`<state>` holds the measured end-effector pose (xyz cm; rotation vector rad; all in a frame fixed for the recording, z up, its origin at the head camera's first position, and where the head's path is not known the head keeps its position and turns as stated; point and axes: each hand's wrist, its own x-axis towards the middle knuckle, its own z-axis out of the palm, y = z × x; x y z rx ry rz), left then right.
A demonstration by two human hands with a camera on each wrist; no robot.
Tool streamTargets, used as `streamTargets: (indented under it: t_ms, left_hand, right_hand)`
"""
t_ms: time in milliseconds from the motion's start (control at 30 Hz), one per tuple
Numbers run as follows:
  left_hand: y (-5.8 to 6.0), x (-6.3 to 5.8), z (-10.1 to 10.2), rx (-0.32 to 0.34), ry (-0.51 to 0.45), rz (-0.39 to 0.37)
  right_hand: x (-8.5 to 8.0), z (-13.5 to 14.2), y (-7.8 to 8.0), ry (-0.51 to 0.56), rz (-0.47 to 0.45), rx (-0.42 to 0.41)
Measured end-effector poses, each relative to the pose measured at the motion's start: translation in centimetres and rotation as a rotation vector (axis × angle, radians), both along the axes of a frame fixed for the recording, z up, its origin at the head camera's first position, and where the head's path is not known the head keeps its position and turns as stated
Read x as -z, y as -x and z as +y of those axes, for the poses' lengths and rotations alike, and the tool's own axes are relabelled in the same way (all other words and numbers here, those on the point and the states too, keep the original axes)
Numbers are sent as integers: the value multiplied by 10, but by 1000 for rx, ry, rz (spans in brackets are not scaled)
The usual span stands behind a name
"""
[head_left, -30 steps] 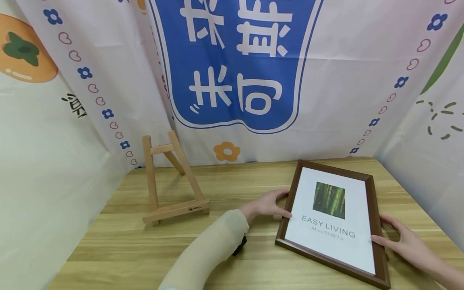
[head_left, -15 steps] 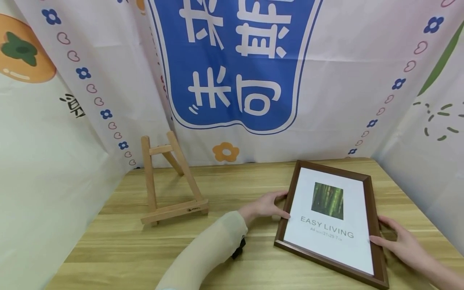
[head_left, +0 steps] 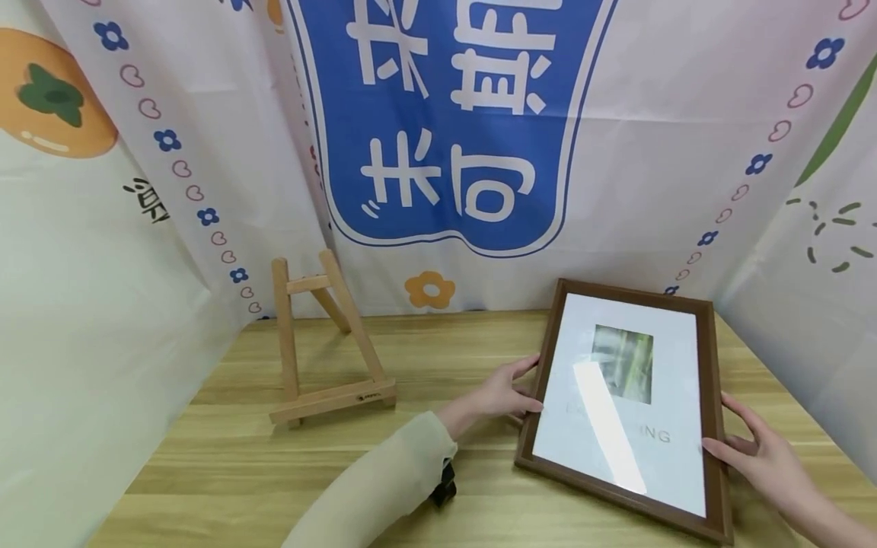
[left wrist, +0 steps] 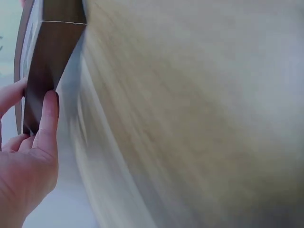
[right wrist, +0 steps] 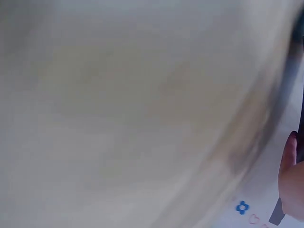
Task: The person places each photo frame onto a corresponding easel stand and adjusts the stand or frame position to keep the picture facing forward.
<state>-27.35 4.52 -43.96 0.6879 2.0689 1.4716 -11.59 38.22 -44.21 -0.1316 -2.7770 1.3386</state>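
A brown picture frame (head_left: 685, 373) with a white "EASY LIVING" sheet and a small bamboo picture lies toward the table's right, its far edge tilted up. My left hand (head_left: 495, 392) grips its left side, thumb on the front border. On the opposite side, my right hand (head_left: 762, 460) holds the right border the same way. In the left wrist view, the left hand (left wrist: 28, 166) has fingers around the frame's dark edge (left wrist: 45, 66). Only part of the right hand (right wrist: 292, 185) shows at the right wrist view's border. A wooden easel (head_left: 333, 399) stands apart at the left.
The wood-grain table (head_left: 226, 472) runs back to a printed cloth (head_left: 644, 175), which hangs behind it and along both sides. A black piece (head_left: 444, 485) sits under the left sleeve's cuff. Glare crosses the frame's front.
The frame's far edge has risen from the table and tilted up, and a bright reflection now covers part of its text. Both hands keep their hold. The easel has not moved.
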Motion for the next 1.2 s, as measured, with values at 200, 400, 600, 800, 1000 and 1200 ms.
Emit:
streamTargets:
  t_ms: [200,400,600,800,1000,1200]
  left_hand:
    - [-9,-6,-15,-28,-125,4]
    - [-20,-21,-33,-56,-233,46]
    - [-34,-44,-49,-81,-249,93]
    - [-51,-67,-76,-136,-224,186]
    - [-59,-75,-102,-200,-197,322]
    - [-62,-82,-122,-255,-199,389]
  right_hand:
    - [-12,-9,-1,24,83,-6]
    - [-22,-24,3,65,209,-17]
    - [-22,-37,10,112,298,-66]
    - [-29,-63,22,287,376,-128]
    - [-40,-85,36,306,471,-182]
    - [-48,-102,51,367,478,-257]
